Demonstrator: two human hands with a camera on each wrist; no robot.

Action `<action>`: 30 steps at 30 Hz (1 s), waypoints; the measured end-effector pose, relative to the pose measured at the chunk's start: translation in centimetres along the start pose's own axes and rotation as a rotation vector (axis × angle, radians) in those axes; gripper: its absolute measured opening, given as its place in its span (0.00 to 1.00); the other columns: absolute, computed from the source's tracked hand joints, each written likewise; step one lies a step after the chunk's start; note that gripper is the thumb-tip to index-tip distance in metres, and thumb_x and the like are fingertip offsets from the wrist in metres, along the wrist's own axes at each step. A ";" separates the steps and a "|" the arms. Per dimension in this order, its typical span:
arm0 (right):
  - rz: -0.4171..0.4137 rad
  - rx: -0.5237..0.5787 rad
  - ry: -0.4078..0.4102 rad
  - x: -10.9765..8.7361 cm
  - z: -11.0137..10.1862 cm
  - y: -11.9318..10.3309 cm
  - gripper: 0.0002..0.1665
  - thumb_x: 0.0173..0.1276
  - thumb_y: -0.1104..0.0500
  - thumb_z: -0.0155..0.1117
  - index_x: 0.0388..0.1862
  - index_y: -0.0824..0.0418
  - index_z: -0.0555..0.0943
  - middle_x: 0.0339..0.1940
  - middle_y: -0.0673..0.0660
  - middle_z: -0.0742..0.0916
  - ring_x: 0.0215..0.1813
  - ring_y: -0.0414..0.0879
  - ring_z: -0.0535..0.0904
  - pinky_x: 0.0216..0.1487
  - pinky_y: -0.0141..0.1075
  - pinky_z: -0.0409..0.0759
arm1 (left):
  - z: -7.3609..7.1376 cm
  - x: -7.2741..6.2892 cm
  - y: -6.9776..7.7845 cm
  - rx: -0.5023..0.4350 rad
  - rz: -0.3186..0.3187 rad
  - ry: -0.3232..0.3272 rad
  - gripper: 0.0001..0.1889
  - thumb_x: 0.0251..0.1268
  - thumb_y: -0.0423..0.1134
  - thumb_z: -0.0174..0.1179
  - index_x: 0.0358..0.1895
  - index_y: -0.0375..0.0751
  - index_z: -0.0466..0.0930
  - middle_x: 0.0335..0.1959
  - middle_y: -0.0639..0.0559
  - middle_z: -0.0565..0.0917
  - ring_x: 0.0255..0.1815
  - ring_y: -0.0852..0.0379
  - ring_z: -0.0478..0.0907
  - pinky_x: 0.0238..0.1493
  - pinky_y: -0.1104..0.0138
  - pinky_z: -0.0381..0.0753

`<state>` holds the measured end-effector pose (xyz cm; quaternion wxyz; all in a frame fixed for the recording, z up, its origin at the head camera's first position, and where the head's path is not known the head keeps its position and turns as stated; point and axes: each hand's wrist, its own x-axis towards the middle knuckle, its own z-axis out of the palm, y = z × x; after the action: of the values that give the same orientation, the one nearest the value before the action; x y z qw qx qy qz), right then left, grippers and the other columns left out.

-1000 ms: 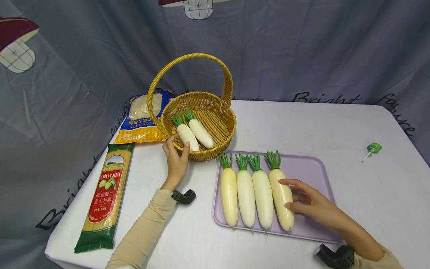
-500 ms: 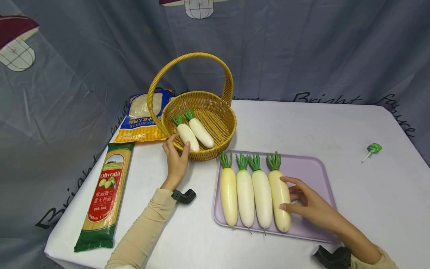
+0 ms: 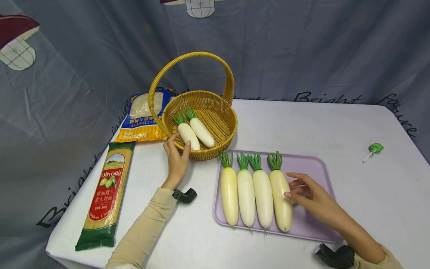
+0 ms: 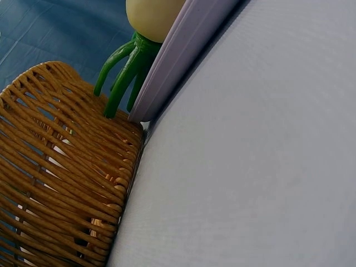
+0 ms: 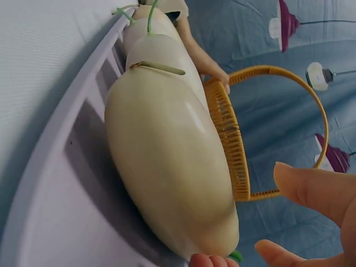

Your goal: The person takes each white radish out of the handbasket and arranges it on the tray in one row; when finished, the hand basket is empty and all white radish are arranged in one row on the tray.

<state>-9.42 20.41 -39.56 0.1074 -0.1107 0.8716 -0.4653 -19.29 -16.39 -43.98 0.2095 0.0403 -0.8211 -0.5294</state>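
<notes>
My left hand (image 3: 177, 160) holds the near left rim of a yellow wicker basket (image 3: 220, 147), thumb and fingertips over the edge. Inside lie two small white radishes (image 3: 201, 132) with green tops. Four-sided and lilac, a tray (image 3: 310, 168) bears several large radishes side by side, leaves pointing away. My right hand (image 3: 314, 198) is beside the rightmost large radish (image 3: 281, 198), fingers spread and relaxed, thumb tip overlapping its side in the head view. In the right wrist view the thumb (image 5: 314, 189) stands off from this radish (image 5: 167, 150).
Left of the basket lie a blue and yellow pasta bag (image 3: 144, 119) and a long spaghetti pack (image 3: 107, 194). A green lollipop (image 3: 374, 148) is at the far right of the white table (image 3: 268, 123). A grey curtain (image 3: 285, 48) hangs behind.
The rightmost large radish has shifted slightly left, closer to the others. My right hand has since loosened and drawn back a little from it. My left hand stays at the basket.
</notes>
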 end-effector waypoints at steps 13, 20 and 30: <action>-0.116 0.339 0.039 2.4 -1.0 -2.1 0.23 0.68 0.62 0.50 0.62 0.65 0.62 0.45 0.50 0.79 0.43 0.35 0.79 0.41 0.27 0.78 | 0.0 0.2 0.2 0.005 0.002 -0.002 0.27 0.64 0.50 0.49 0.62 0.46 0.54 0.61 0.39 0.53 0.65 0.40 0.56 0.65 0.50 0.55; -0.130 0.453 0.059 5.8 0.4 -4.4 0.23 0.68 0.56 0.52 0.60 0.64 0.69 0.46 0.44 0.83 0.48 0.36 0.78 0.47 0.28 0.77 | -0.2 0.2 0.1 0.015 -0.005 0.009 0.26 0.64 0.50 0.49 0.62 0.47 0.55 0.61 0.39 0.53 0.64 0.40 0.57 0.65 0.50 0.56; -0.095 0.863 -0.191 13.7 5.2 -7.5 0.29 0.72 0.56 0.44 0.67 0.67 0.58 0.62 0.56 0.73 0.63 0.49 0.69 0.64 0.41 0.67 | 0.1 0.0 -0.1 0.005 -0.002 0.018 0.27 0.63 0.48 0.51 0.62 0.45 0.56 0.60 0.38 0.54 0.64 0.41 0.57 0.66 0.52 0.55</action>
<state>-20.29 8.19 -37.25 0.2023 -0.1381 0.5778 -0.7786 -19.34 -16.39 -44.06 0.2163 0.0466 -0.8204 -0.5273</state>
